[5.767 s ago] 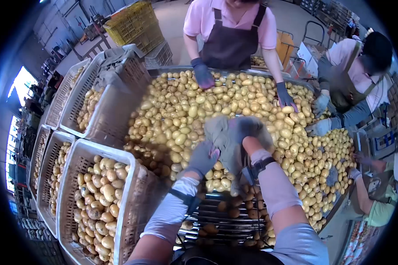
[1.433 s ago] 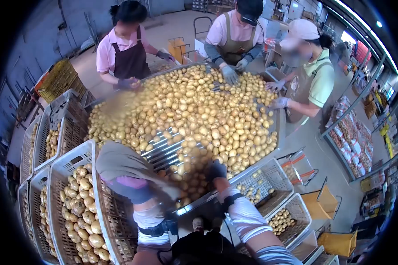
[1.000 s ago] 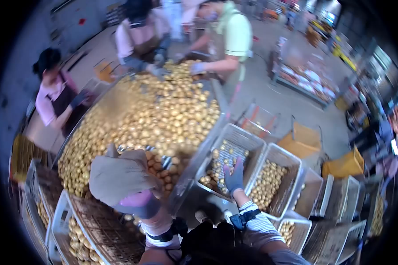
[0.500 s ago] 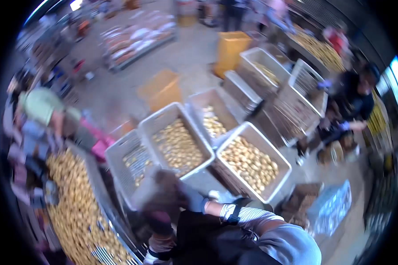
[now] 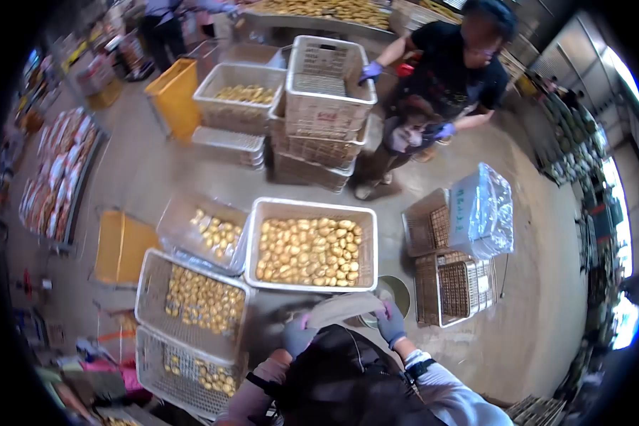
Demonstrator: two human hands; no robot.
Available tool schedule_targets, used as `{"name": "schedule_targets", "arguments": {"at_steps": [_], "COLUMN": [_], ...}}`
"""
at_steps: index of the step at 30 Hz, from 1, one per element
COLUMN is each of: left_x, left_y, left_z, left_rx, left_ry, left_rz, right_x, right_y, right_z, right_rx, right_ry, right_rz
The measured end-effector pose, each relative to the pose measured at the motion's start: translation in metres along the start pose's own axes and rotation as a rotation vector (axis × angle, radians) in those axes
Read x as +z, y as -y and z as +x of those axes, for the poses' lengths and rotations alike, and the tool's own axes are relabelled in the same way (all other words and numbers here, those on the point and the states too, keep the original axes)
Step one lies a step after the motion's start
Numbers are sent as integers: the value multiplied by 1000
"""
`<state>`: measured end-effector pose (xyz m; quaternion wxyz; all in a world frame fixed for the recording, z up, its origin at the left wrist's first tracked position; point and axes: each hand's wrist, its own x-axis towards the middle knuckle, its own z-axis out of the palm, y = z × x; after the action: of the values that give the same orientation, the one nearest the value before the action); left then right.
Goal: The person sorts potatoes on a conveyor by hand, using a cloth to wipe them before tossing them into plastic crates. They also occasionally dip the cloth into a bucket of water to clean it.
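My left hand (image 5: 300,334) and my right hand (image 5: 390,323), both in grey gloves, are in front of my body. Between them stretches a pale, curved thing (image 5: 344,308) that looks like a rim or folded cloth; I cannot tell which. Fingers of each hand close on one end of it. Just beyond stands a white crate (image 5: 312,287) holding potato-like produce (image 5: 309,248). A round bucket (image 5: 397,292) sits close by my right hand, partly hidden. At my left are two more crates of produce, an upper one (image 5: 146,295) and a nearer one (image 5: 149,373).
A plastic-lined crate (image 5: 170,227) stands left of the white one. Ahead, a person (image 5: 451,78) in purple gloves touches stacked crates (image 5: 326,121). Brown crates (image 5: 433,284), one beneath a blue plastic-wrapped bundle (image 5: 481,213), stand right. Yellow containers (image 5: 174,99) and bagged goods (image 5: 60,174) are left.
My view has swung right, away from the long produce trough. My hands, blurred near the left crates before, are now in front of the white crate, with the pale thing between them.
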<state>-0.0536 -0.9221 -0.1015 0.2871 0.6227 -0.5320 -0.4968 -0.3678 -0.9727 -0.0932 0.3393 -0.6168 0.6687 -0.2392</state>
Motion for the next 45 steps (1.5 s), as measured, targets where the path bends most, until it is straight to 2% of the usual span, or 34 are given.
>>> {"name": "schedule_targets", "arguments": {"at_steps": [1,2,3,5,6,8,10,11,12,13,14,15,16,17,18,20,21,23,24,26,27,29,30,31,33,34,36,37,39,40,41,42,44,45], "left_x": [10,5,27,54,69,106,153,172,192,227,241,261,281,306,325,347,351,360,361,361,362,367,370,371,379,384,389,390,394,389,390,391,392,395], "left_y": [2,-41,-26,-45,-56,-71,-83,-89,-91,-56,-78,-86,-93,-74,-61,-50,-47,-32,-32,-1,6,24,31,36,46,48,54,57,66,73,85,96,91,85], "left_z": [14,24,34,48,56,73,99,106,111,128,126,135,145,162,171,189,201,227,237,265,275,294,303,312,324,325,327,328,331,330,332,335,336,335], "left_rx": [44,-119,49,148,127,22,73,101,258,220,-32,-36,-40,204,206,272,334,502,541,606,618,638,673,664,709,685,721,731,775,937,837,752,751,754], "left_ry": [116,311,298,379,458,626,706,783,742,781,836,858,881,884,853,801,784,687,653,638,638,608,548,559,529,528,494,496,475,445,451,450,484,497], "left_rz": [140,76,213,270,260,190,264,320,310,326,287,246,205,142,237,294,257,493,568,769,901,944,977,998,1028,1030,1054,1100,1029,1483,1247,1001,1087,1154], "right_x": [-5,-8,-11,-21,-32,-37,-33,-33,-30,-24,-28,-35,-46,-54,-49,-29,-25,-20,6,80,84,78,124,93,88,97,118,134,175,214,218,209,250,303], "right_y": [-17,-39,-55,-67,-62,-102,-148,-166,-184,-196,-204,-208,-206,-207,-220,-250,-264,-297,-324,-380,-384,-390,-424,-414,-420,-430,-455,-473,-515,-548,-563,-582,-621,-658], "right_z": [-9,-16,-26,-43,-51,-66,-79,-78,-86,-100,-105,-107,-107,-105,-101,-93,-86,-67,-59,-47,-42,-23,-23,-19,-5,1,12,17,27,26,38,60,73,66], "right_rx": [16,135,250,354,391,443,473,496,502,525,584,643,691,730,769,841,874,916,935,701,726,863,833,989,1007,1014,1037,1045,871,782,797,880,950,943], "right_ry": [-30,-130,-229,-404,-450,-525,-676,-706,-806,-883,-868,-895,-810,-722,-738,-701,-710,-438,-453,-704,-706,-536,-570,-294,-123,-114,73,78,193,132,140,344,560,351], "right_rz": [12,130,252,403,449,527,696,721,466,199,365,375,438,502,510,802,821,901,914,974,984,962,950,618,458,472,201,211,-205,-343,-321,-223,-102,-173]}}
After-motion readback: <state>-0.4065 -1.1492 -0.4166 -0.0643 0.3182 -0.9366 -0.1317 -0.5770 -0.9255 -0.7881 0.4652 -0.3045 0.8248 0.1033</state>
